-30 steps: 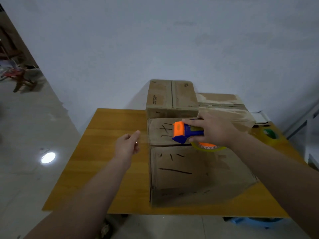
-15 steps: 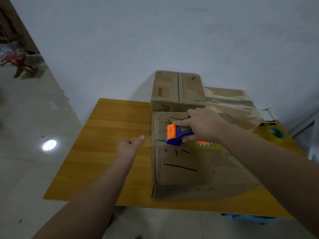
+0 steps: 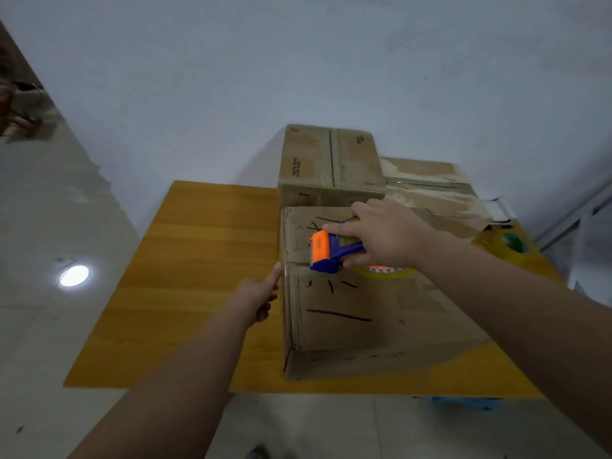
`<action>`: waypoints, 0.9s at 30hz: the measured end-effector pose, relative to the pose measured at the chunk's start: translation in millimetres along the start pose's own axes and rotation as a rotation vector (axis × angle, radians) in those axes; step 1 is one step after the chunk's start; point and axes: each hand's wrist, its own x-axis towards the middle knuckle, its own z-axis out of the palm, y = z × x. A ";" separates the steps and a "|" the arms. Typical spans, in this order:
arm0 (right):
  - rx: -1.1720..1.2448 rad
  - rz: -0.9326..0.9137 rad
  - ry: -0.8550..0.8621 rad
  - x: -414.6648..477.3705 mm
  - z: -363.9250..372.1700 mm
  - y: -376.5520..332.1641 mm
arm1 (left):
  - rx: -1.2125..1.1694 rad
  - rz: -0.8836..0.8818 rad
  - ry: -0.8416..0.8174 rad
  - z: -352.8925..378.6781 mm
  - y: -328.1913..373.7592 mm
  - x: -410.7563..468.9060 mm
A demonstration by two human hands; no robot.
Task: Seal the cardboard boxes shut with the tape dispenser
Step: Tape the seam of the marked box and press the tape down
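Gripping the tape dispenser (image 3: 334, 251) by its blue handle, the right hand (image 3: 387, 236) holds it on the seam of the cardboard box (image 3: 347, 313); the left hand (image 3: 256, 293) touches that box's left edge with a straight forefinger. Flaps probably flex under pressure.

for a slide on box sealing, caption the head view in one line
Right hand holds the tape dispenser at the seam of the front box, left hand touching its left edge
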 end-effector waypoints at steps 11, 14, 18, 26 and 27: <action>-0.011 0.019 0.006 -0.9 -1.0 -3.8 | 0.106 0.228 0.176 -4.2 3.3 -9.7; 0.017 0.025 0.014 -1.9 -2.2 -5.5 | -0.301 0.285 -0.095 19.8 30.6 -23.9; 0.026 0.051 -0.003 -1.1 -3.1 -6.9 | -0.414 0.192 -0.171 31.0 24.5 -21.0; 0.250 0.169 -0.016 -8.1 -10.7 -2.8 | -0.061 0.374 -0.102 25.5 11.3 -21.9; 0.313 0.193 -0.031 -4.8 -13.1 1.5 | 0.068 0.555 -0.088 23.0 14.9 -26.2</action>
